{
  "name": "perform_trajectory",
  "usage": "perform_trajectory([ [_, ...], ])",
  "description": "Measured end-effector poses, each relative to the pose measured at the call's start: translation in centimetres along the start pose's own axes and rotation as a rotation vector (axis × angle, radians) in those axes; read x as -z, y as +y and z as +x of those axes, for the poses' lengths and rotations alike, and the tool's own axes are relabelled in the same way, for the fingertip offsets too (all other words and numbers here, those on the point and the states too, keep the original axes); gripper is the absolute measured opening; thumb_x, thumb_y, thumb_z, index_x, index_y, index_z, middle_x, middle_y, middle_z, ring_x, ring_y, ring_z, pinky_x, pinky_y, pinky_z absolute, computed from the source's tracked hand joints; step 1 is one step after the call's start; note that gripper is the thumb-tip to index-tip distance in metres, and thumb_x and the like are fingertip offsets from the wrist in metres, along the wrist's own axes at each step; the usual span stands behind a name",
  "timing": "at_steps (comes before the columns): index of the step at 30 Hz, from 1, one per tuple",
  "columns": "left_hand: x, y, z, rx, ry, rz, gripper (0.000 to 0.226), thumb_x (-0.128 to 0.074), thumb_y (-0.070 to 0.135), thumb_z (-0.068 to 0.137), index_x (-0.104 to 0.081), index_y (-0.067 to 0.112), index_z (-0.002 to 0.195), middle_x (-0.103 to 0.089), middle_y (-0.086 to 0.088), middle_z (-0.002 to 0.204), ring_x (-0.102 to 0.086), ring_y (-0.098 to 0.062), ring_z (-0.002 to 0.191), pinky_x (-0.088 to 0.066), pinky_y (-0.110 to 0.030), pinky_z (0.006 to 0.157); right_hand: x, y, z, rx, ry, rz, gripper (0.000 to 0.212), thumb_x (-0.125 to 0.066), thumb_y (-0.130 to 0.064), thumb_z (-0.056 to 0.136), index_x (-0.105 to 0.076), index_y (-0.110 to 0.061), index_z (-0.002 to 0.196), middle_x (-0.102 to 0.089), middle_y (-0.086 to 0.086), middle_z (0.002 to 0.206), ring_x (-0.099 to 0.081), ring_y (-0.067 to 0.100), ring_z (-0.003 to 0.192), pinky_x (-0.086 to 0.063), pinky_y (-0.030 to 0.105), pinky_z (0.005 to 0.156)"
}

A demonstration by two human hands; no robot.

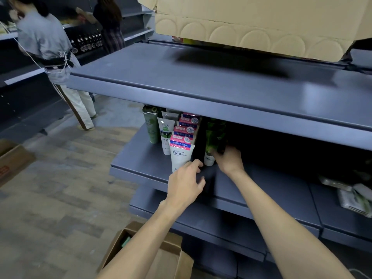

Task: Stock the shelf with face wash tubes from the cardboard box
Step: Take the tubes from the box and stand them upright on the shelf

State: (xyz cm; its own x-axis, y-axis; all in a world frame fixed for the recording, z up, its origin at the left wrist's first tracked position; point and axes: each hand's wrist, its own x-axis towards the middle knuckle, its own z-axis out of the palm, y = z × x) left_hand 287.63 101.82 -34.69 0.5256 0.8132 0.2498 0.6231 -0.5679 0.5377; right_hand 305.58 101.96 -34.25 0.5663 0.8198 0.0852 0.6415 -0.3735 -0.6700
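Face wash tubes stand on the middle shelf [138, 158]: a green tube [151, 125], a white tube [165, 135] and a row of white "Facial cleanser" tubes [180, 157] with pink and blue tops. My left hand [186, 183] curls its thumb and fingers round the bottom of a black tube [199, 141] standing beside that row. My right hand [229, 159] reaches under the upper shelf and grips a dark green tube [213, 139] with a white cap [209, 160]. The open cardboard box [173, 254] sits on the floor under my left forearm, its contents mostly hidden.
A large cardboard box [261, 23] rests on the top shelf [181, 81], which overhangs the tubes. Flat packets [354, 198] lie on the lower shelf at right. Two people work at shelves far left. Another box [12, 160] sits on the wooden floor.
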Motion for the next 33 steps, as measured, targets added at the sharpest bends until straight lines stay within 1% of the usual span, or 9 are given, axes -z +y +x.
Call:
perform_trajectory([
  [2,0.2,-0.3,-0.1,-0.01,-0.017,0.005,0.031,-0.061,0.031,0.084,-0.055,0.029,0.115,-0.061,0.015,0.102,-0.06,-0.008,0.09,-0.05,-0.029,0.07,0.2,0.3,-0.5,-0.016,-0.001,0.042,0.036,-0.064,-0.036,0.092,-0.067,-0.006,0.111,-0.071,0.011,0.109,-0.066,0.027,0.103,-0.049,0.026,0.078],
  [3,0.3,-0.4,-0.1,-0.008,-0.023,0.005,0.031,-0.061,0.031,0.084,-0.055,0.029,0.115,-0.061,0.015,0.102,-0.06,-0.008,0.09,-0.05,-0.03,0.071,0.3,0.4,-0.8,-0.021,0.005,0.07,0.034,-0.066,-0.033,0.091,-0.066,-0.006,0.112,-0.071,0.011,0.11,-0.066,0.026,0.104,-0.05,0.027,0.082],
  [7,0.2,-1.0,-0.3,-0.022,-0.045,0.011,0.031,-0.062,0.032,0.084,-0.055,0.03,0.115,-0.062,0.015,0.102,-0.061,-0.008,0.091,-0.048,-0.028,0.069,0.8,0.6,-2.1,-0.073,0.012,0.148,0.049,-0.072,-0.029,0.088,-0.055,-0.005,0.128,-0.067,0.008,0.118,-0.063,0.021,0.11,-0.047,0.024,0.089],
  [9,0.2,-1.4,-0.6,-0.038,-0.062,0.01,0.031,-0.062,0.032,0.084,-0.055,0.03,0.115,-0.061,0.016,0.101,-0.06,-0.007,0.091,-0.049,-0.028,0.07,0.7,0.7,-2.6,-0.083,0.024,0.171,0.053,-0.073,-0.028,0.086,-0.053,-0.006,0.13,-0.066,0.007,0.117,-0.064,0.019,0.108,-0.049,0.025,0.089],
  [16,1.4,-2.8,-1.1,-0.062,-0.078,-0.026,0.031,-0.061,0.033,0.085,-0.056,0.031,0.116,-0.063,0.016,0.102,-0.06,-0.007,0.092,-0.05,-0.029,0.074,-0.1,-0.7,-4.7,-0.092,0.092,0.226,0.034,-0.07,-0.018,0.086,-0.059,-0.009,0.117,-0.067,0.001,0.096,-0.066,0.013,0.089,-0.051,0.022,0.08],
  [20,2.7,-4.6,-1.9,-0.072,-0.08,-0.06,0.03,-0.062,0.032,0.085,-0.056,0.031,0.114,-0.063,0.015,0.101,-0.062,-0.006,0.091,-0.051,-0.029,0.071,-1.2,-1.7,-6.0,-0.096,0.122,0.224,0.031,-0.071,-0.022,0.086,-0.06,-0.014,0.114,-0.068,-0.002,0.094,-0.064,0.001,0.082,-0.049,0.012,0.072],
  [24,4.1,-7.1,-2.7,-0.1,-0.13,-0.068,0.029,-0.061,0.031,0.083,-0.054,0.033,0.112,-0.062,0.018,0.099,-0.061,-0.004,0.089,-0.05,-0.029,0.068,-2.2,-3.2,-7.7,-0.144,0.175,0.234,0.028,-0.07,-0.023,0.086,-0.061,-0.018,0.112,-0.069,-0.007,0.092,-0.065,-0.001,0.081,-0.048,0.011,0.071],
  [27,5.5,-8.8,-3.4,-0.125,-0.161,-0.07,0.03,-0.061,0.033,0.084,-0.054,0.034,0.114,-0.062,0.017,0.098,-0.06,-0.003,0.088,-0.052,-0.03,0.071,-3.5,-4.3,-9.7,-0.197,0.183,0.22,0.027,-0.069,-0.022,0.087,-0.059,-0.019,0.112,-0.069,-0.006,0.094,-0.066,0.003,0.083,-0.05,0.016,0.073],
  [33,8.2,-12.4,-4.8,-0.153,-0.188,-0.129,0.028,-0.06,0.034,0.084,-0.053,0.034,0.111,-0.063,0.018,0.099,-0.06,-0.002,0.086,-0.052,-0.028,0.074,-6.6,-7.2,-13.7,-0.273,0.172,0.197,0.03,-0.068,-0.024,0.089,-0.058,-0.02,0.117,-0.069,-0.007,0.098,-0.066,0.005,0.087,-0.048,0.016,0.072],
])
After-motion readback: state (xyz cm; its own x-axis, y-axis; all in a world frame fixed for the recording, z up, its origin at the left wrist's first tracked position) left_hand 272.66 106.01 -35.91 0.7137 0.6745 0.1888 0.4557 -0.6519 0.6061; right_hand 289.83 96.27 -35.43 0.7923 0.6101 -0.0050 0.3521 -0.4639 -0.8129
